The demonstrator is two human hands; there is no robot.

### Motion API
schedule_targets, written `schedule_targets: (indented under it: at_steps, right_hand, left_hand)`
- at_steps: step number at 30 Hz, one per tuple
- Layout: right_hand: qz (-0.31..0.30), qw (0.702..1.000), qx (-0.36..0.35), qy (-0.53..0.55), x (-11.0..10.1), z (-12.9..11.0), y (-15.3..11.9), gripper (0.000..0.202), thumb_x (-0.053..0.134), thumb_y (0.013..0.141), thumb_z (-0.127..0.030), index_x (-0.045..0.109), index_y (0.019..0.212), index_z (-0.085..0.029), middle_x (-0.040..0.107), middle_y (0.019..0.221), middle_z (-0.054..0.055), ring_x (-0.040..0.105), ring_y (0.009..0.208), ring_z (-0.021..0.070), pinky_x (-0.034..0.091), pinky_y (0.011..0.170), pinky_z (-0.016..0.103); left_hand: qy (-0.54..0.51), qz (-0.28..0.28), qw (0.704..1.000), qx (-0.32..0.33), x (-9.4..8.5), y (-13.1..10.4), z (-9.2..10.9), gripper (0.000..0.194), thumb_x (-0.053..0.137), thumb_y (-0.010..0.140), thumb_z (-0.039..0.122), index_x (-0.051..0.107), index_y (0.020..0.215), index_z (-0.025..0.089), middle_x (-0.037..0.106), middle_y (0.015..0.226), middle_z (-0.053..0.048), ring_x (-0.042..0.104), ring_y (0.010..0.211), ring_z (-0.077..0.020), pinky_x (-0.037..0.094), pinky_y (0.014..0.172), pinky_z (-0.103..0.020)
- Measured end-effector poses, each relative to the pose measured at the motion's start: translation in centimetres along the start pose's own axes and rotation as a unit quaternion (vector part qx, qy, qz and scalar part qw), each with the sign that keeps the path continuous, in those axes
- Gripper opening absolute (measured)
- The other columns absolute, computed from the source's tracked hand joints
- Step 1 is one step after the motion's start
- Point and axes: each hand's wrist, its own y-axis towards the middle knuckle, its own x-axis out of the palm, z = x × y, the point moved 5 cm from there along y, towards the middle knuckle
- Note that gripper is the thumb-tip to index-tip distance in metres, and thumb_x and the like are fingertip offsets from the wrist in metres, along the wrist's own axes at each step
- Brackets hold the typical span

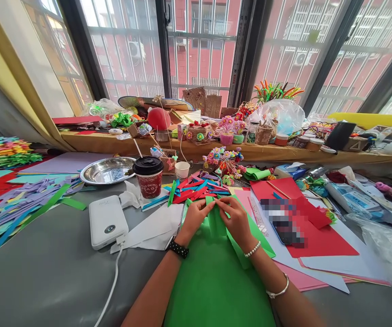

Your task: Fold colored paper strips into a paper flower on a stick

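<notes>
A broad, smooth green sheet (216,281) is running out of view below. Over its far end, the left hand (196,215) and right hand (234,217) are pinching a folded green paper piece (217,225) — fingertips are hiding its top edge. A black plastic lid (148,165) is concealing the dark-red paper cup's (149,185) contents; a round silver metal dish (95,171) is holding something small, dark — unclear.

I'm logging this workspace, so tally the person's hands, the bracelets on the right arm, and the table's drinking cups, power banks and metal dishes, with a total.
Hands: 2 (left hand, right hand, both at green paper)
Bracelets: 2 (beaded bracelet, bangle)
Cups: 2 (lidded cup, white cup)
Power banks: 1 (white power bank)
Metal dishes: 1 (round dish)
Total: 8
</notes>
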Motion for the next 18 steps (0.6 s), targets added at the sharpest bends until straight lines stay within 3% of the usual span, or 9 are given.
schedule_targets:
  at_steps: [6,12,18]
  right_hand:
    - [0.005,0.996,0.047,0.077,-0.3,0.2,0.3,0.028,0.045,0.076,-0.013,0.061,0.096,-0.022,0.056,0.087,0.006,0.054,0.08,0.0152,0.047,0.071,0.028]
    - [-0.011,0.976,0.125,0.179,-0.5,0.9,0.6,0.021,0.048,0.076,-0.023,0.064,0.088,-0.018,0.06,0.086,0.007,0.056,0.076,0.015,0.048,0.057,0.023]
    - [-0.051,0.931,0.264,0.246,0.2,3.5,0.2,0.029,0.053,0.07,-0.039,0.066,0.076,-0.014,0.064,0.073,0.006,0.057,0.065,0.0156,0.047,0.057,0.027]
  left_hand:
    - [0.003,0.019,1.0,-0.003,-0.3,0.1,0.0,0.031,0.052,0.066,0.042,0.059,0.065,0.012,0.044,0.052,0.003,0.034,0.049,-0.0073,0.026,0.043,-0.019]
    - [-0.019,0.003,1.0,-0.01,-0.2,0.0,0.1,0.03,0.053,0.065,0.04,0.062,0.074,0.013,0.054,0.06,0.0,0.046,0.056,-0.0117,0.035,0.05,-0.021]
    - [0.036,-0.037,0.999,-0.003,0.6,-0.2,0.7,0.028,0.052,0.067,0.039,0.052,0.053,0.014,0.041,0.049,0.003,0.035,0.048,-0.0084,0.026,0.044,-0.021]
